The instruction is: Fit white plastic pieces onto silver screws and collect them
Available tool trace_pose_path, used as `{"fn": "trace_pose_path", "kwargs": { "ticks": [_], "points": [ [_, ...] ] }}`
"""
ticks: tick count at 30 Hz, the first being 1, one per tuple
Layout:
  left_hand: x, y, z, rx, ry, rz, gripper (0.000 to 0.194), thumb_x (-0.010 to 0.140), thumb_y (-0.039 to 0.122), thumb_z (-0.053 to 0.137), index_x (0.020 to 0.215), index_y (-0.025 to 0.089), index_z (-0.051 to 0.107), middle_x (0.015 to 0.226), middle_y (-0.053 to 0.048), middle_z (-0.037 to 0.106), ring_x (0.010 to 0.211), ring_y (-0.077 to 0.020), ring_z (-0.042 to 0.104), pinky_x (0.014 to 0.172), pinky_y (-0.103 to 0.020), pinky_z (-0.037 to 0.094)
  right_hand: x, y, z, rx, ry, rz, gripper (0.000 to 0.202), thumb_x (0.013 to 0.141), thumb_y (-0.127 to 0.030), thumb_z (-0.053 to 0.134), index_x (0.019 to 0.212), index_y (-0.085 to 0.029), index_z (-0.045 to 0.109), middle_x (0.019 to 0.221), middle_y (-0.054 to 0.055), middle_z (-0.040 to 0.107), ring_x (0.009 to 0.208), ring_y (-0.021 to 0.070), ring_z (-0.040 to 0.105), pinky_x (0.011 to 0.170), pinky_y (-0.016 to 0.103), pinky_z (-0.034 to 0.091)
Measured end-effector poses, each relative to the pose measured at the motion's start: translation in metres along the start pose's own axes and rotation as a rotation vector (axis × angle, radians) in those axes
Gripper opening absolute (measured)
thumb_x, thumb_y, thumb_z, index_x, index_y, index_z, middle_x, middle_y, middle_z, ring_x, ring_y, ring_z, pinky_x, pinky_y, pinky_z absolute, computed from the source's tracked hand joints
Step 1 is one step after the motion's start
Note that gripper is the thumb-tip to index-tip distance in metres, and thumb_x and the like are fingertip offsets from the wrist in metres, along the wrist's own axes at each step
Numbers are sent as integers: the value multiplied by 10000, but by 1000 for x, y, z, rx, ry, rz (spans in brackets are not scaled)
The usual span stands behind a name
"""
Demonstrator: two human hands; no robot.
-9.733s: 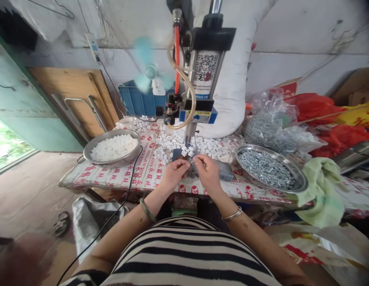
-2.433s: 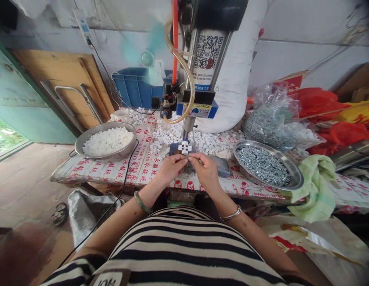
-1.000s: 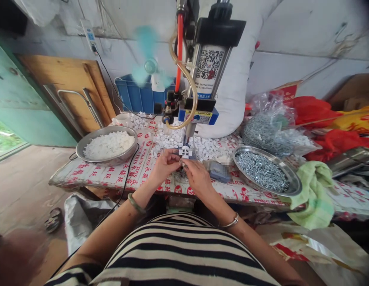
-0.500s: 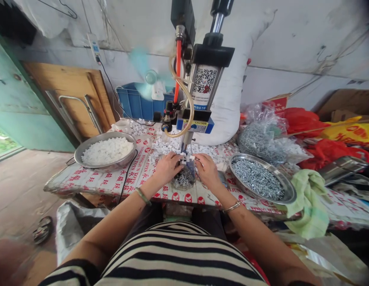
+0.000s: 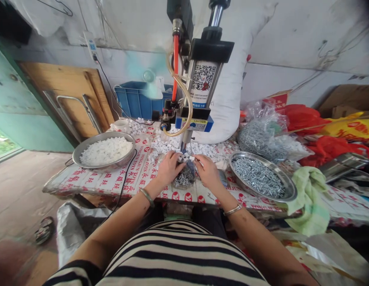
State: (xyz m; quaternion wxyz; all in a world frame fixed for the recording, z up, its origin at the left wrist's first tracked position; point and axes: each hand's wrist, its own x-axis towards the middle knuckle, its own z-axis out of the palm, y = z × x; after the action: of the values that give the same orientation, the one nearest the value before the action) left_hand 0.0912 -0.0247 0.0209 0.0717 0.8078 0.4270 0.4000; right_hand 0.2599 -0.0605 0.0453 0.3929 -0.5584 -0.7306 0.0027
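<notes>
Beneath the upright pneumatic press (image 5: 202,85), both hands work close together. My left hand (image 5: 170,167) has its fingers bent at the foot of the press, beside small white pieces; what its fingertips hold is hidden. My right hand (image 5: 207,170) pinches a small white plastic piece (image 5: 191,158) between thumb and finger, just right of the press tip. Between the wrists lies a heap of small metal pins (image 5: 184,177). Many white pieces (image 5: 202,149) are scattered behind the hands.
A metal bowl of white pieces (image 5: 103,165) stands at the left, a metal tray of pins (image 5: 291,192) at the right. Further right are a green cloth (image 5: 309,198), plastic bags (image 5: 305,119) and a steel flask (image 5: 345,167). A fan (image 5: 149,75) spins behind.
The whole view has shifted slightly. Both hands stay at the foot of the press, with only small finger movements.
</notes>
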Motion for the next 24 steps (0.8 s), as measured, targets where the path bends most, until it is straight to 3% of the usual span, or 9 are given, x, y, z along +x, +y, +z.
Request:
{"fn": "trace_pose_path", "kwargs": {
  "ticks": [4, 10, 16, 20, 24],
  "points": [
    [6, 0, -1, -157, 116, -130, 455, 759, 357, 592, 1156, 166, 477, 989, -73, 520, 797, -152, 544, 745, -297, 453, 26, -5, 8, -107, -67, -60, 242, 853, -206, 442, 1009, -185, 626, 1035, 61, 639, 968, 191, 549, 844, 325, 396],
    [19, -4, 4, -317, 48, -228, 333, 702, 221, 617, 1026, 142, 601, 810, -36, 597, 698, -131, 542, 698, -280, 455, 40, -11, 20, -366, -162, -101, 218, 851, -201, 471, 997, -210, 632, 1026, 47, 656, 949, 211, 543, 794, 343, 340],
    [24, -8, 5, -409, 18, -292, 327, 680, 231, 628, 994, 143, 638, 726, -7, 611, 639, -114, 531, 636, -252, 443, 38, -14, 17, -460, -172, -212, 233, 885, -213, 422, 984, -197, 631, 951, 62, 666, 908, 204, 535, 796, 341, 315],
    [25, -4, 4, -373, 16, -220, 214, 751, 256, 569, 912, 151, 664, 704, -9, 608, 631, -111, 524, 622, -240, 427, 31, -11, 18, -432, -145, -304, 274, 881, -173, 416, 1082, -163, 601, 978, 74, 657, 930, 200, 522, 843, 330, 321],
    [25, -2, 7, -232, 82, -95, 160, 763, 191, 547, 874, 147, 652, 753, -37, 613, 676, -123, 532, 677, -255, 435, 26, -9, 21, -373, -130, -281, 306, 870, -149, 416, 1126, -146, 585, 1029, 75, 652, 949, 198, 533, 849, 322, 343]
  ]
}}
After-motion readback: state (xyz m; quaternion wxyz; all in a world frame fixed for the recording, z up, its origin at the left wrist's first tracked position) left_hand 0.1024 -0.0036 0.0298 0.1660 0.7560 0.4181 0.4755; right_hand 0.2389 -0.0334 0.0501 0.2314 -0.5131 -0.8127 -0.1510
